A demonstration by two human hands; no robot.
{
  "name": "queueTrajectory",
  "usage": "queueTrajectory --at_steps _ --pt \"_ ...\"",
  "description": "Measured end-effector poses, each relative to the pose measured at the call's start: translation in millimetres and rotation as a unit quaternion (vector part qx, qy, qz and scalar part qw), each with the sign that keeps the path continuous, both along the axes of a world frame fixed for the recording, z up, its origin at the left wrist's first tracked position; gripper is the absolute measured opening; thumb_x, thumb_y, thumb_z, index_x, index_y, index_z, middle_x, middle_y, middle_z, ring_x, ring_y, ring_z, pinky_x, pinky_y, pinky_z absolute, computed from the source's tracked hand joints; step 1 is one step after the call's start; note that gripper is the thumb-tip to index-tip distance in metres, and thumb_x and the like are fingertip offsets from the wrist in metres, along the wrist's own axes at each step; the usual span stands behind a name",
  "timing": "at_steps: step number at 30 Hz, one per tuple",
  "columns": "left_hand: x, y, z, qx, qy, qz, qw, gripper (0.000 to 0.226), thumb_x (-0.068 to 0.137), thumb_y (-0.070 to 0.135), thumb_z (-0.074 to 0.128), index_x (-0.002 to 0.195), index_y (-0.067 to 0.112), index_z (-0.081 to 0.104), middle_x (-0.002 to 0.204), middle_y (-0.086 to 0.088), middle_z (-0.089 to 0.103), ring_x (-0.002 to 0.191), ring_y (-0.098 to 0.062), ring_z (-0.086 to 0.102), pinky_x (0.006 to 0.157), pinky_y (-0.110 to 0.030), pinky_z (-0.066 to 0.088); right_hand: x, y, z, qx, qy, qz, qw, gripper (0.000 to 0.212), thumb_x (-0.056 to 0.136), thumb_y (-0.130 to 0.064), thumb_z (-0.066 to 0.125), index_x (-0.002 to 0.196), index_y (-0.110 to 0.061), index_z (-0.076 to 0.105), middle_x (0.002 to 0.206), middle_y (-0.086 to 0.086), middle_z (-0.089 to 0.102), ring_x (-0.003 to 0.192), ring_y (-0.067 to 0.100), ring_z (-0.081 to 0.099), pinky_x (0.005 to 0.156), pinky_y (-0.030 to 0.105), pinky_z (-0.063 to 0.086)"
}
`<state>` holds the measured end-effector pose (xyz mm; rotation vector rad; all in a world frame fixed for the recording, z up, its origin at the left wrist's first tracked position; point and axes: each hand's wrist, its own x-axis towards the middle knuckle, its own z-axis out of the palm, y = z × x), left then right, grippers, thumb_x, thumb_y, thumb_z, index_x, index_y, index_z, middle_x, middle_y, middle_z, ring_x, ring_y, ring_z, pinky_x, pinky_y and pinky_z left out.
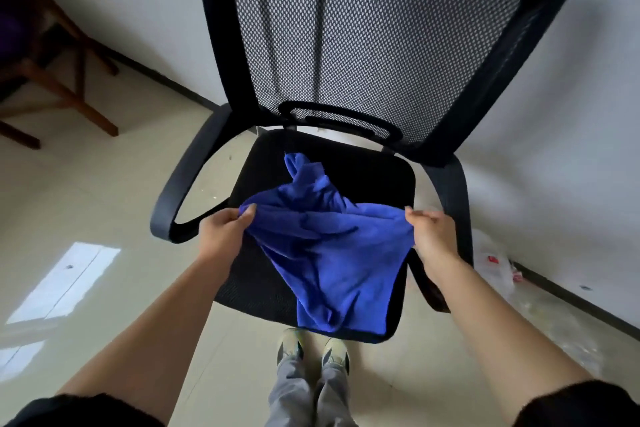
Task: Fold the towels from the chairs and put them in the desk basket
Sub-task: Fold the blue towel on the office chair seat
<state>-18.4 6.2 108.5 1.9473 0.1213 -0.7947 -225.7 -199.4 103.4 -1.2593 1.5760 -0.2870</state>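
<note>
A crumpled blue towel [329, 246] lies over the seat of a black mesh office chair [377, 163], part of it hanging over the seat's front edge. My left hand [225, 232] pinches the towel's left corner between thumb and fingers. My right hand [431, 230] grips the towel's right corner. The stretch of cloth between the two hands is lifted a little above the seat. A twisted end of the towel points toward the chair's backrest. No basket or desk is in view.
The chair stands against a white wall, its armrests [183, 184] on both sides of my hands. A wooden chair frame [69, 80] stands at the far left. A plastic bag [495, 263] lies on the tiled floor at the right. My feet [313, 348] are just before the seat.
</note>
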Motion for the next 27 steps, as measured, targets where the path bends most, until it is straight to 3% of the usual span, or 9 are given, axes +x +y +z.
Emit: queueTrajectory --at_steps 4,7,9,12,15,18,21,24,27 --pt "3.4 15.3 54.7 -0.049 0.024 0.038 0.998 0.021 0.087 0.024 0.068 0.07 0.014 0.062 0.079 -0.009 0.061 0.085 -0.025 0.056 0.094 -0.044 0.049 -11.1 -1.6 57.0 0.036 -0.028 -0.067 0.997 0.032 0.082 -0.015 0.06 0.053 -0.007 0.049 0.051 0.012 0.039 0.056 0.021 0.035 0.056 0.031 0.032" --pt "1.0 28.9 89.1 -0.066 0.026 0.036 0.997 0.017 0.09 0.02 0.065 0.074 0.013 0.061 0.085 -0.012 0.061 0.087 -0.027 0.056 0.099 -0.047 0.048 -20.7 5.3 98.1 0.059 -0.056 -0.092 0.992 0.024 0.079 -0.012 0.054 0.06 -0.001 0.045 0.056 0.022 0.033 0.056 0.022 0.034 0.054 0.031 0.03" --pt "-3.2 35.7 113.5 -0.062 0.011 0.039 0.997 0.016 0.09 0.019 0.064 0.076 0.014 0.06 0.081 -0.011 0.059 0.085 -0.028 0.058 0.092 -0.045 0.053 -26.4 10.0 124.7 0.069 -0.086 -0.117 0.987 0.02 0.08 -0.013 0.054 0.062 -0.011 0.045 0.06 0.01 0.04 0.056 0.021 0.039 0.054 0.029 0.033" --pt "-2.9 38.7 144.6 -0.063 0.0 0.036 0.997 0.018 0.089 0.017 0.066 0.072 0.015 0.059 0.073 -0.007 0.053 0.071 -0.021 0.053 0.072 -0.03 0.053 -36.3 5.7 149.8 0.047 -0.114 -0.127 0.984 0.011 0.078 -0.013 0.057 0.067 -0.011 0.054 0.073 0.014 0.052 0.067 0.024 0.052 0.063 0.033 0.047" --pt "7.4 42.2 168.5 -0.078 0.0 0.017 0.997 0.015 0.083 0.016 0.069 0.071 0.011 0.061 0.077 -0.011 0.055 0.071 -0.023 0.052 0.079 -0.036 0.048 -46.3 -4.3 165.2 0.031 -0.161 -0.115 0.98 0.006 0.08 -0.008 0.058 0.074 -0.008 0.061 0.085 0.017 0.059 0.079 0.025 0.059 0.07 0.034 0.052" --pt "12.2 41.9 191.2 -0.112 0.013 0.01 0.994 0.007 0.081 0.01 0.066 0.08 0.004 0.064 0.086 -0.017 0.057 0.081 -0.029 0.056 0.089 -0.04 0.049 -54.0 -7.7 185.3 0.024 -0.203 -0.078 0.976 0.009 0.083 -0.002 0.054 0.078 -0.008 0.058 0.08 0.012 0.058 0.073 0.023 0.058 0.065 0.032 0.048" --pt "13.1 38.5 205.2 -0.158 0.035 0.03 0.986 0.007 0.07 0.005 0.066 0.073 0.001 0.061 0.083 -0.015 0.049 0.07 -0.026 0.047 0.072 -0.036 0.044 -57.0 -9.3 198.9 0.011 -0.204 -0.032 0.978 0.018 0.084 0.003 0.049 0.095 -0.008 0.059 0.079 0.008 0.057 0.071 0.02 0.056 0.068 0.03 0.046" --pt "12.4 36.7 213.4 -0.184 0.058 0.036 0.981 0.014 0.06 0.005 0.064 0.073 0.003 0.058 0.073 -0.011 0.045 0.06 -0.021 0.041 0.062 -0.032 0.038 -58.2 -9.3 213.1 0.016 -0.206 -0.011 0.978 0.023 0.081 0.004 0.044 0.082 -0.009 0.064 0.081 0.008 0.059 0.07 0.02 0.055 0.071 0.029 0.046" --pt "7.2 31.7 220.2 -0.191 0.077 0.036 0.978 0.005 0.068 0.003 0.059 0.069 0.007 0.056 0.068 -0.006 0.04 0.057 -0.018 0.036 0.061 -0.033 0.037 -59.6 -14.1 223.2 0.036 -0.225 -0.029 0.973 0.019 0.083 -0.005 0.042 0.074 -0.008 0.06 0.079 0.009 0.063 0.071 0.023 0.057 0.076 0.034 0.047"
